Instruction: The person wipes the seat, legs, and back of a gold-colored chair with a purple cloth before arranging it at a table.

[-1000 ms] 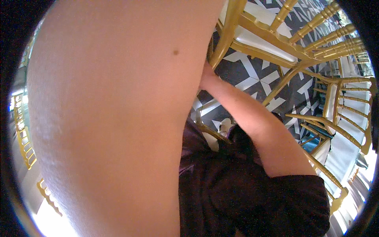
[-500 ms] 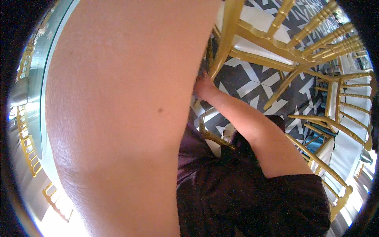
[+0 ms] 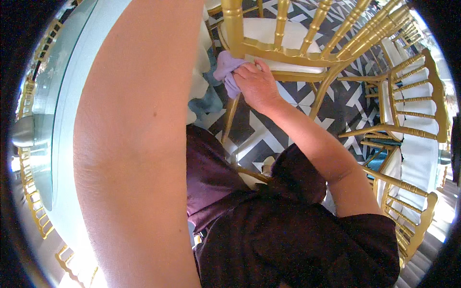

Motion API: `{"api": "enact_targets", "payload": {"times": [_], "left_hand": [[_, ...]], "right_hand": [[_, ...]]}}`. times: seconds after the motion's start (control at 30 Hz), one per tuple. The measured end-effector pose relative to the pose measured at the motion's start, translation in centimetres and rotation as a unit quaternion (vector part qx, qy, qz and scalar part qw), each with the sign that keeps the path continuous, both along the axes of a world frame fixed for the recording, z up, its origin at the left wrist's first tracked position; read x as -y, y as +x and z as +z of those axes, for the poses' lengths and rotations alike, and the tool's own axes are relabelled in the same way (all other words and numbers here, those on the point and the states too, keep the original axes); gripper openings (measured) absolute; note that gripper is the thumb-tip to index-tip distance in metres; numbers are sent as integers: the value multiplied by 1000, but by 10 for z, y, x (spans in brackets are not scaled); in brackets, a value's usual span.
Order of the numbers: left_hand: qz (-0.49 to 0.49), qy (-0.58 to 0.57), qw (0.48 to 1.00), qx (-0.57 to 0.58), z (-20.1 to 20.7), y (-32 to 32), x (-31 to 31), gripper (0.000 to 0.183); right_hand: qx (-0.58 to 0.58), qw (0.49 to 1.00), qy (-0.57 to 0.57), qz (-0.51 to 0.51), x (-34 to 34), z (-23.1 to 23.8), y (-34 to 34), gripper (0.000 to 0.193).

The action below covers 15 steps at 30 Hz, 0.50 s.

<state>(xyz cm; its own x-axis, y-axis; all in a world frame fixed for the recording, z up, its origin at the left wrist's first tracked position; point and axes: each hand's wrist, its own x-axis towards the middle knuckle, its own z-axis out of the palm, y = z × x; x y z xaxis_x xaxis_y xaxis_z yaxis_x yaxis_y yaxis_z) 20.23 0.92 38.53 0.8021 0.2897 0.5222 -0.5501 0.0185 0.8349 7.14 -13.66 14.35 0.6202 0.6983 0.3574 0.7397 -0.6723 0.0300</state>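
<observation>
My right hand [image 3: 259,90] is closed on a crumpled lilac cloth [image 3: 227,66]. It presses the cloth to the side of a gold chair [image 3: 293,54], just below the corner where the backrest post meets the lower rail. White padding covers the seat [image 3: 273,33] of that chair. My left forearm runs very large and close from the lower edge up past the top of the picture. The left hand itself lies outside the view.
Left of my arm stands a table with a glass top [image 3: 72,62]; pale cloth [image 3: 198,81] hangs from it. More gold chairs [image 3: 417,98] stand at the right near a white-covered table [image 3: 415,165]. The floor [image 3: 297,103] is patterned black and white.
My right hand has moved up the chair, and the lilac cloth in it has come into sight. The left forearm has shifted left, uncovering more of the chair and hanging tablecloth.
</observation>
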Motion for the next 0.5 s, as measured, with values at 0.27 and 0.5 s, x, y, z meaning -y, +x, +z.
{"api": "enact_targets", "payload": {"times": [0.27, 0.5], "left_hand": [[-6, 4, 1000, 25, -2, 3, -9, 12], [-55, -34, 998, -11, 6, -14, 0, 9]], "right_hand": [[-68, 978, 27, -196, 53, -14, 4, 24], [-26, 923, 175, -342, 183, -53, 33, 32]]}}
